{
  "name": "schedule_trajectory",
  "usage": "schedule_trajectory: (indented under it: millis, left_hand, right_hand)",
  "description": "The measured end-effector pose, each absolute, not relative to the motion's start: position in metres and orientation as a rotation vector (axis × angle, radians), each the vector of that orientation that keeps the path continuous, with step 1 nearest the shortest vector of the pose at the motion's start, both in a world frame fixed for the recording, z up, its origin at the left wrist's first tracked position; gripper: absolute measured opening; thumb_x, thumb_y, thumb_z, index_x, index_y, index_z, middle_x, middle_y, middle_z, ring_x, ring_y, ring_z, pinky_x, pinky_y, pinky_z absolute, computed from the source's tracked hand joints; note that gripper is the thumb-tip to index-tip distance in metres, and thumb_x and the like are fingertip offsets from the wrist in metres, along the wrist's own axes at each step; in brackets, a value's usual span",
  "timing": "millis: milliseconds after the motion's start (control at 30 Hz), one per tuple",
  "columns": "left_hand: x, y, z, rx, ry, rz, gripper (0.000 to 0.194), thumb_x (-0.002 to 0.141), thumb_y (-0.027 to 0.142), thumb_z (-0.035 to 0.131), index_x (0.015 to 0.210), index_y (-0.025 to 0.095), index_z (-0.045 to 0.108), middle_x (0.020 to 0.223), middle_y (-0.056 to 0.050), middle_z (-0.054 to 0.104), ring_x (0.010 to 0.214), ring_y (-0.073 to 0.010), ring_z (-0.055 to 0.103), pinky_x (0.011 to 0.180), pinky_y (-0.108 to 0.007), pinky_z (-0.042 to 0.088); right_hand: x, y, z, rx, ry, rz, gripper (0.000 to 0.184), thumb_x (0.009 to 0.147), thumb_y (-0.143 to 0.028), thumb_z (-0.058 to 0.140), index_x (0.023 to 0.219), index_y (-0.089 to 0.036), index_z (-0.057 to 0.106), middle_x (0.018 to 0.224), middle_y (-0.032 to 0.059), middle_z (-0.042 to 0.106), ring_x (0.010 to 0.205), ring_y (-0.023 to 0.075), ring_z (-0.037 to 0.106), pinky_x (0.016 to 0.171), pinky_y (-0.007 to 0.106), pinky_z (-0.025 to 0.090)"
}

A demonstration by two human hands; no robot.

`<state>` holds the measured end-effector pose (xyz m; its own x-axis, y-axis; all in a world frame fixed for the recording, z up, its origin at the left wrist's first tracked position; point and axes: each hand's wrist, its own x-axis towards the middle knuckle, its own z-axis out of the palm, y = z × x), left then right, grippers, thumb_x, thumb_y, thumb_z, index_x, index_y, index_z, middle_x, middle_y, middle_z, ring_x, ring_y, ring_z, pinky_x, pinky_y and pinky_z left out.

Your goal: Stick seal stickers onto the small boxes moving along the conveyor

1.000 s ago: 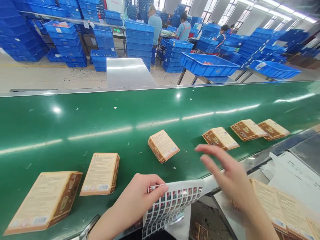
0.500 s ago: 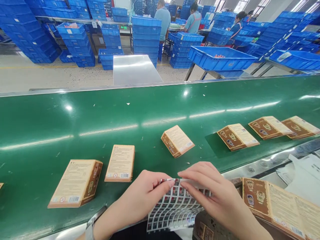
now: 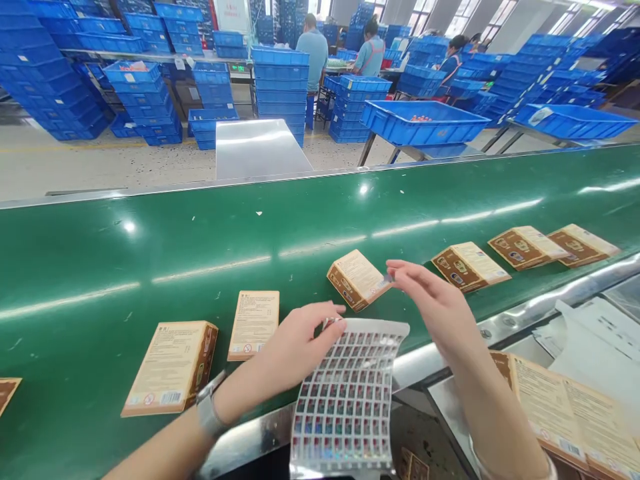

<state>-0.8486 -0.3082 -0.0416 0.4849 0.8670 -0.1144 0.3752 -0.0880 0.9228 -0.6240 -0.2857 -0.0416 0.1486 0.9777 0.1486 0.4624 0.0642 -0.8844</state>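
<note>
Pinched at its top left corner, a sheet of small stickers (image 3: 345, 400) hangs from my left hand (image 3: 303, 337) over the belt's near edge. The sheet carries rows of little dark red pictures and curls slightly. My right hand (image 3: 430, 293) has its thumb and fingers closed at the near right corner of a brown-and-cream carton (image 3: 359, 277). A tiny pale piece that looks like a sticker shows at those fingertips, mostly hidden. Left of my left hand lie another carton (image 3: 254, 323) and a larger-looking one (image 3: 167, 367).
Several cartons, one here (image 3: 470, 265), lie along the green conveyor belt (image 3: 200, 233). More cartons (image 3: 545, 400) and white papers (image 3: 595, 347) rest at lower right. Beyond the belt stand a metal table (image 3: 260, 147), blue crates (image 3: 425, 123) and several people.
My right hand went to the sticker sheet, then moved up and away to the middle carton's corner. My left hand kept its pinch on the sheet, which now hangs more fully in view.
</note>
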Motion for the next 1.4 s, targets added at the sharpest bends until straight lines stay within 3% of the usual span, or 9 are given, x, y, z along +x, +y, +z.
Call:
schedule_trajectory:
  millis: [100, 233, 467, 767, 933, 1033, 1200, 1333, 1400]
  left_hand:
    - [-0.838, -0.286, -0.041, 1.963, 0.896, 0.440, 0.030, 0.097, 0.028, 0.047, 0.073, 0.017, 0.062, 0.152, -0.009, 0.044, 0.144, -0.0294, 0.032, 0.117, -0.047, 0.027]
    - [-0.815, -0.259, -0.042, 2.194, 0.840, 0.275, 0.033, 0.097, 0.023, 0.049, 0.067, 0.015, 0.059, 0.157, -0.012, 0.035, 0.151, -0.0297, 0.016, 0.123, -0.049, 0.013]
    - [-0.798, -0.235, -0.045, 2.203, 0.776, 0.155, 0.042, 0.097, 0.023, 0.048, 0.056, 0.018, 0.043, 0.156, -0.010, 0.037, 0.149, -0.0274, 0.023, 0.117, -0.038, 0.031]
    - [-0.784, -0.228, -0.036, 2.279, 0.737, 0.090, 0.041, 0.097, 0.025, 0.043, 0.058, 0.017, 0.053, 0.153, -0.009, 0.042, 0.148, -0.0271, 0.025, 0.109, -0.030, 0.039]
    - [-0.775, -0.225, -0.032, 2.342, 0.738, -0.015, 0.041, 0.098, 0.026, 0.043, 0.063, 0.014, 0.060, 0.162, -0.011, 0.022, 0.151, -0.0280, 0.015, 0.117, -0.036, 0.030]
    - [-0.770, -0.223, -0.035, 2.359, 0.729, -0.011, 0.041, 0.098, 0.027, 0.043, 0.064, 0.014, 0.062, 0.162, -0.010, 0.019, 0.151, -0.0277, 0.014, 0.120, -0.040, 0.023]
    - [-0.759, -0.215, -0.045, 2.335, 0.718, 0.053, 0.040, 0.094, 0.027, 0.047, 0.058, 0.016, 0.059, 0.161, -0.006, 0.027, 0.150, -0.0294, 0.021, 0.120, -0.044, 0.022]
    - [-0.748, -0.208, -0.043, 2.323, 0.706, 0.103, 0.040, 0.090, 0.025, 0.051, 0.051, 0.016, 0.053, 0.153, -0.008, 0.043, 0.141, -0.0305, 0.037, 0.114, -0.043, 0.031]
    - [-0.747, -0.208, -0.037, 2.307, 0.709, 0.160, 0.043, 0.091, 0.025, 0.049, 0.049, 0.017, 0.047, 0.137, -0.011, 0.058, 0.129, -0.0280, 0.049, 0.105, -0.038, 0.039]
  right_hand:
    - [-0.612, -0.243, -0.055, -1.649, -1.213, 0.968, 0.034, 0.073, -0.051, 0.068, 0.088, -0.021, 0.072, 0.108, 0.0093, 0.073, 0.101, 0.0259, 0.066, 0.091, 0.041, 0.048]
    - [-0.610, -0.217, -0.069, -1.657, -1.191, 1.089, 0.041, 0.060, -0.055, 0.074, 0.078, -0.018, 0.072, 0.084, 0.0083, 0.074, 0.081, 0.0243, 0.066, 0.074, 0.037, 0.051]
    - [-0.601, -0.219, -0.072, -1.673, -1.240, 1.021, 0.043, 0.059, -0.058, 0.072, 0.078, -0.019, 0.069, 0.078, 0.0058, 0.072, 0.070, 0.0199, 0.062, 0.063, 0.032, 0.047]
    - [-0.585, -0.211, -0.075, -1.721, -1.306, 0.883, 0.042, 0.061, -0.058, 0.064, 0.077, -0.019, 0.065, 0.073, 0.0051, 0.069, 0.064, 0.0181, 0.057, 0.059, 0.031, 0.044]
    - [-0.576, -0.206, -0.078, -1.745, -1.349, 0.788, 0.038, 0.064, -0.056, 0.060, 0.075, -0.020, 0.064, 0.074, 0.0063, 0.070, 0.067, 0.0203, 0.060, 0.061, 0.033, 0.044]
    - [-0.573, -0.204, -0.078, -1.767, -1.375, 0.691, 0.030, 0.066, -0.050, 0.061, 0.071, -0.021, 0.062, 0.076, 0.0068, 0.070, 0.074, 0.0227, 0.061, 0.069, 0.035, 0.046]
    - [-0.568, -0.203, -0.080, -1.811, -1.356, 0.576, 0.025, 0.068, -0.043, 0.066, 0.079, -0.022, 0.059, 0.088, 0.0079, 0.071, 0.082, 0.0231, 0.064, 0.077, 0.036, 0.048]
    - [-0.557, -0.192, -0.080, -1.898, -1.251, 0.555, 0.053, 0.063, -0.043, 0.072, 0.107, -0.018, 0.055, 0.091, 0.0086, 0.070, 0.076, 0.0226, 0.065, 0.067, 0.034, 0.051]
    - [-0.553, -0.188, -0.071, -1.936, -1.217, 0.547, 0.055, 0.064, -0.042, 0.073, 0.109, -0.016, 0.056, 0.089, 0.0099, 0.070, 0.078, 0.0248, 0.066, 0.069, 0.037, 0.052]
